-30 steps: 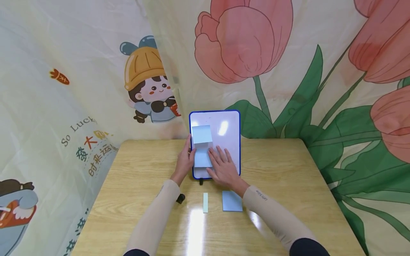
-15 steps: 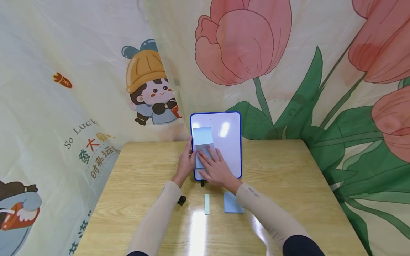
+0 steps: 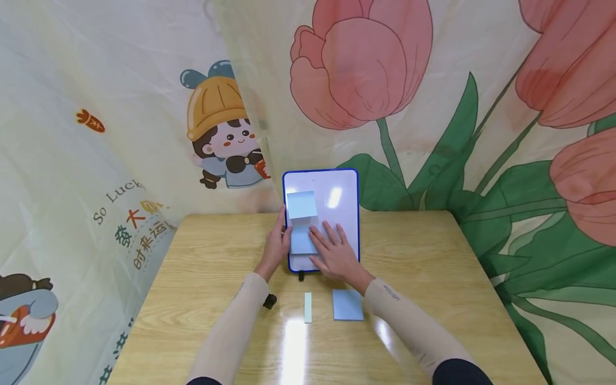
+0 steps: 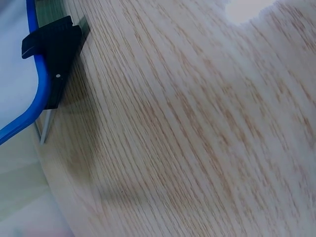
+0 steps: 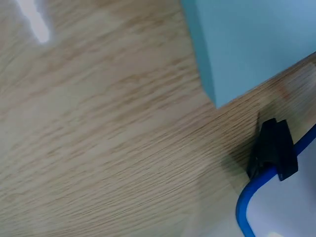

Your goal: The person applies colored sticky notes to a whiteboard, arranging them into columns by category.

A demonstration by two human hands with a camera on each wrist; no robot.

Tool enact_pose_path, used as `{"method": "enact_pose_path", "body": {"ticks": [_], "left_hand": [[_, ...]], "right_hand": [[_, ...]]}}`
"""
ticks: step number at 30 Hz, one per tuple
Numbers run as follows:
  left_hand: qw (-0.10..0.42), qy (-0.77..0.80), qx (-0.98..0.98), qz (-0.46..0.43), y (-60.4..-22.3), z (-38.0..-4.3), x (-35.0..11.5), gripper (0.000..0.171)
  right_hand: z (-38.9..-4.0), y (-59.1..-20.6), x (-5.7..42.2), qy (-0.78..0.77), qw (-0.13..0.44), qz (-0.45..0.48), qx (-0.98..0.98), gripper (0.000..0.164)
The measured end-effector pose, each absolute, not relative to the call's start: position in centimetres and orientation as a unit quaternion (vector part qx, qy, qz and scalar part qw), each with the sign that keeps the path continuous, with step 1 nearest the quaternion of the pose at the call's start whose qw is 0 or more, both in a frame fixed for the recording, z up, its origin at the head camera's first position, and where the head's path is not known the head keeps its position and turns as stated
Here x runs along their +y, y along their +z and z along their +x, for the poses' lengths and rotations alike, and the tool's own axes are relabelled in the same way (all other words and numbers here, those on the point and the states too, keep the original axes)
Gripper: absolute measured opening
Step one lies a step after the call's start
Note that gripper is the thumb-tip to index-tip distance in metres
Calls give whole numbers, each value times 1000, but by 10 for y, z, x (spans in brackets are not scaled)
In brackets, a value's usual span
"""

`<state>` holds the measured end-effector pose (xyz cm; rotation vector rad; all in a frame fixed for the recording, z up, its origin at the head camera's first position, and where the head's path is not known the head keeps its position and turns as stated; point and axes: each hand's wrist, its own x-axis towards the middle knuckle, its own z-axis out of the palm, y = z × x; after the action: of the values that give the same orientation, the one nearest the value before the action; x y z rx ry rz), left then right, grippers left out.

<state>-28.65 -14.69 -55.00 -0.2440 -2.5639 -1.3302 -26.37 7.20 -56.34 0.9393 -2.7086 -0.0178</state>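
In the head view a small whiteboard (image 3: pixel 339 224) with a blue frame stands upright at the back of the table. Two light blue sticky notes cling to its left half: the upper note (image 3: pixel 302 205) has its lower edge lifting off the board, and the lower note (image 3: pixel 300 240) lies flatter beneath it. My left hand (image 3: pixel 274 248) holds the board's left edge, thumb on the front side. With fingers spread and straight, my right hand (image 3: pixel 335 254) rests on the board, fingertips at the lower note's right edge. Both wrist views leave the hands out.
On the wooden table (image 3: pixel 202 289) lie a light blue sticky note pad (image 3: pixel 348 305), a narrow pale green strip (image 3: pixel 308 307) and a small black object (image 3: pixel 270 301). Black clip feet (image 4: pixel 54 59) hold the board's lower frame. A printed cloth (image 3: pixel 414 133) hangs behind.
My right hand slid left over the lower note, then back right to its edge, uncovering most of that note. My left hand stays at the board's edge.
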Motion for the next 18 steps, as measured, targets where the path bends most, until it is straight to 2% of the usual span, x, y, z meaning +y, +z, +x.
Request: {"method": "enact_pose_path", "body": {"ticks": [7,18], "left_hand": [[117,-458,-877,-84,-545,-285,-147,65],[105,-456,-880,-83,-545,-282,-147,64]], "right_hand": [[-264,-564,80,-12,120,311,-943,71],[-255,-559,100,30,165,310,-936,80]]}}
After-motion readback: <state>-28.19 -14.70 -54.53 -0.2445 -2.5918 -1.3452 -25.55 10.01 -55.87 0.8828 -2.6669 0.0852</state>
